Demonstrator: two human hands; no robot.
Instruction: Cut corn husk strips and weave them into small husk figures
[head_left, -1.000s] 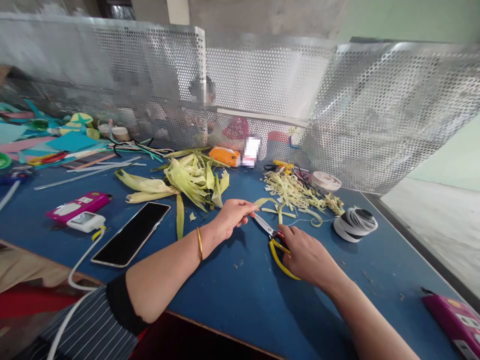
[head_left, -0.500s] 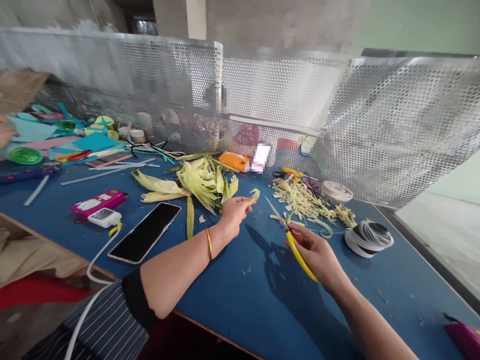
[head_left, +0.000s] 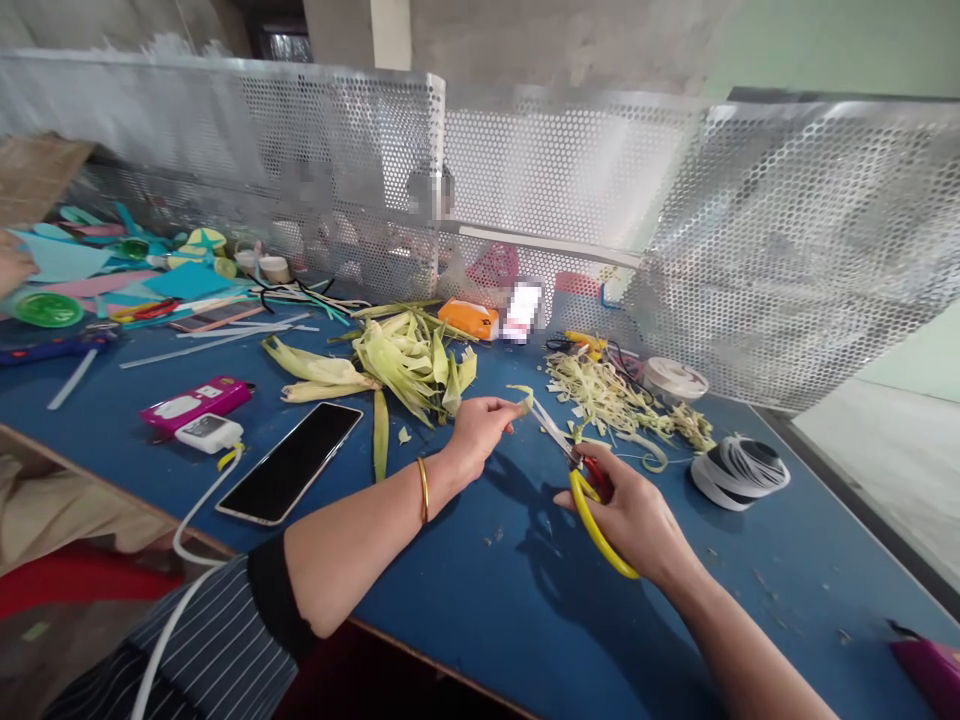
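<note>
Scissors (head_left: 578,490) held in half-curled right hand (head_left: 634,512); left hand (head_left: 484,435), near scissors' tips, pinches husk strip (head_left: 528,400) closed. Advisable: strip taut, grip clear of scissors.

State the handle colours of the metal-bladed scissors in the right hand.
Yellow and red handles, clearest in the head view.

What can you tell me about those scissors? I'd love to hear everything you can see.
The scissors have slim, silvery blades that look like metal, and yellow loop handles that look plastic-coated, with some red showing by the fingers. The right hand grips the handles, partly hiding them. The scissors are held above the blue table, blades pointing away and leftward, tips at the pale strip in the left hand. Whether the blades touch it is unclear.
</note>
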